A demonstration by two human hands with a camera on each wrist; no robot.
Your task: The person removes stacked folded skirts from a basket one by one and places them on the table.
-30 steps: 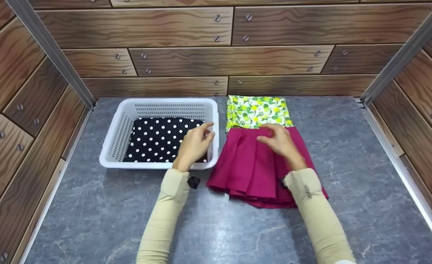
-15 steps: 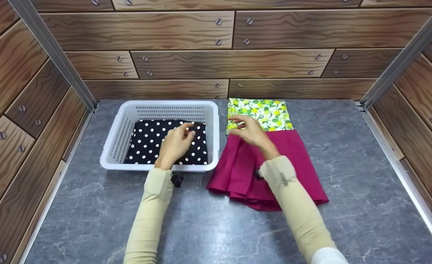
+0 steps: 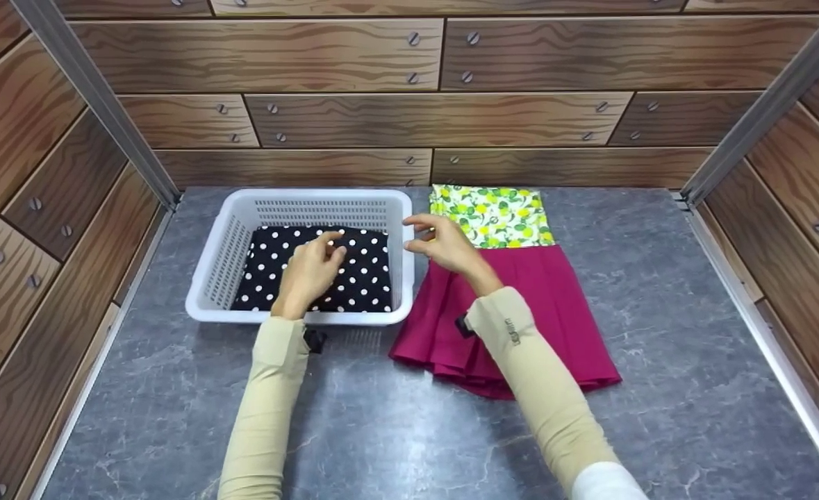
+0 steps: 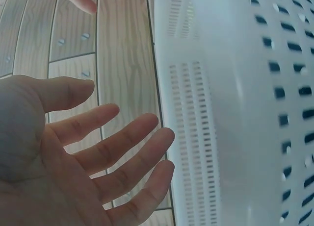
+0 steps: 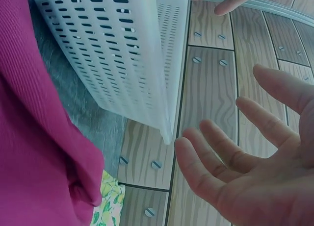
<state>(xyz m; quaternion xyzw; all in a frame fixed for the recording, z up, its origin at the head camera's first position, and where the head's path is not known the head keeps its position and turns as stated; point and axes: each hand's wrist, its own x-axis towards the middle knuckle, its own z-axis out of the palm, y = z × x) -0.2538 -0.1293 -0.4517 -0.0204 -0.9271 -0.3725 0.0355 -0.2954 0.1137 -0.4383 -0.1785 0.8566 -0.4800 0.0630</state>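
In the head view my left hand hovers over the white plastic basket, above a folded black cloth with white dots lying inside. Its fingers are relaxed and hold nothing, as the left wrist view of the hand also shows. My right hand is raised by the basket's right rim, fingertips overlapping that rim in the head view. Loosely spread fingers with nothing in them show on the right hand in the right wrist view. Beneath it lies a magenta pleated skirt with a folded lemon-print cloth at its top.
A grey marbled tabletop carries the basket on the left and the garments right of it. Wood-patterned walls stand at the back and sides, with metal profiles along the corners.
Both hands have moved left: the left hand from the basket's right side to over its middle, the right from above the skirt to the basket's right rim. Basket and garments have stayed put.
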